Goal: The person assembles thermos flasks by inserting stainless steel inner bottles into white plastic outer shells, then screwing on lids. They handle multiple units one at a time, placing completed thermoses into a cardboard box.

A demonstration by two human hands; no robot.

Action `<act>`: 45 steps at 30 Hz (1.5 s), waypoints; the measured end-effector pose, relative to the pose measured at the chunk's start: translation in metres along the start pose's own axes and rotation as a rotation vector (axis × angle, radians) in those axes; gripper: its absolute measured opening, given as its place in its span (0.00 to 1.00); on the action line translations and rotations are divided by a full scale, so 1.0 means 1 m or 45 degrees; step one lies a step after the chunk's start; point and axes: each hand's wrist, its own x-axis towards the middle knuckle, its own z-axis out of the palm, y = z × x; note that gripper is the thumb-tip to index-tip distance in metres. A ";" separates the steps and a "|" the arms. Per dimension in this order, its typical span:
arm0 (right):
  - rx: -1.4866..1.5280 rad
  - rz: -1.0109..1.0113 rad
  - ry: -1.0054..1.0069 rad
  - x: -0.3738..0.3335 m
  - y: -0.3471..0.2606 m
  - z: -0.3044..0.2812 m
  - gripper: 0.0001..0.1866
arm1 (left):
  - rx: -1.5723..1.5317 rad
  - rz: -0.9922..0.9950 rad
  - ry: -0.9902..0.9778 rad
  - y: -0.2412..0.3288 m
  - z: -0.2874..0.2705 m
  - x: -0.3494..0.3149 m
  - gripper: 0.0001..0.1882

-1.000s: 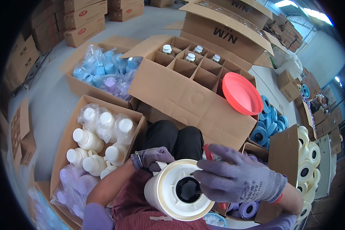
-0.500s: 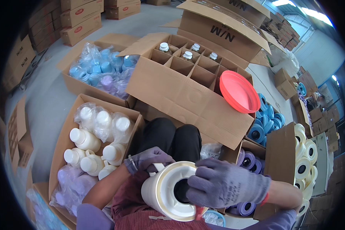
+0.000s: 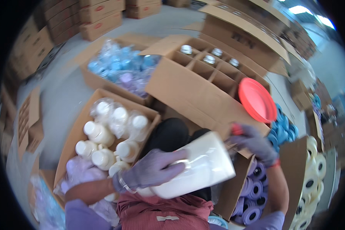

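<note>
A cream-white plastic jug body (image 3: pixel 201 163) lies on its side above my lap, its wide end toward the right. My left hand (image 3: pixel 157 168), in a grey-purple glove, is closed around the jug's handle, with fingers along its side. My right hand (image 3: pixel 253 143), gloved alike, is off the jug, near the front flap of the partitioned carton. A small red patch shows at the right fingertips; blur hides whether it is glove or something held. The jug's open ring end, seen earlier, is out of sight.
To my left stands a carton (image 3: pixel 77 132) of white-lidded jugs. Ahead is a partitioned carton (image 3: pixel 188 90) with several silver-topped bottles and a red round tray (image 3: pixel 257 99) at its corner. Purple rings (image 3: pixel 253 191), blue rings (image 3: pixel 283 130) and cream rings (image 3: pixel 310 186) fill boxes at right.
The jug has tipped from facing up to lying sideways. My right hand has left its ring end and moved up and away to the right. The whole view has shifted.
</note>
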 end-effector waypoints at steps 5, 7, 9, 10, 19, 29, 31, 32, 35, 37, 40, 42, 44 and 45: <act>-0.706 -0.350 1.127 0.044 0.071 -0.191 0.12 | 0.910 0.821 -0.440 0.050 -0.013 0.031 0.13; -1.236 -0.507 1.279 0.072 0.117 -0.258 0.16 | 1.077 0.940 -0.611 0.030 -0.001 0.028 0.11; -1.337 -0.626 1.313 0.102 0.152 -0.281 0.15 | 1.214 0.994 -0.740 -0.012 0.010 0.022 0.10; -1.322 -0.515 1.166 0.113 0.158 -0.277 0.15 | 0.937 0.932 -0.523 -0.029 0.000 0.008 0.11; -1.082 -0.297 0.988 0.104 0.144 -0.259 0.22 | 0.593 -0.569 0.702 -0.133 -0.100 -0.169 0.15; -0.968 -0.719 0.594 0.067 -0.004 -0.018 0.13 | 0.644 -0.583 0.808 -0.225 -0.076 -0.112 0.15; -0.948 -0.777 0.497 0.070 -0.015 0.007 0.12 | 0.791 -0.819 0.943 -0.259 -0.073 -0.065 0.19; -0.929 -0.814 0.453 0.072 -0.017 0.018 0.11 | 0.922 -0.941 1.100 -0.289 -0.071 -0.052 0.20; -0.989 -0.801 0.327 0.066 -0.023 0.029 0.12 | 0.393 -1.259 0.845 -0.325 -0.102 -0.026 0.22; -1.032 -0.767 0.313 0.056 -0.027 0.029 0.12 | -0.125 -0.840 0.842 -0.304 -0.125 -0.007 0.18; -0.806 -0.683 0.279 0.060 -0.032 0.029 0.12 | 0.556 0.304 0.712 -0.215 -0.171 0.017 0.14; -0.693 -0.767 0.204 0.079 -0.039 0.045 0.15 | 0.081 0.449 0.943 -0.157 -0.190 0.045 0.15; -0.691 -0.905 0.042 0.104 -0.045 0.063 0.27 | 0.098 0.566 1.170 -0.103 -0.205 0.088 0.15; -0.747 -0.951 -0.002 0.115 -0.045 0.071 0.40 | 0.019 0.773 1.068 -0.069 -0.219 0.108 0.15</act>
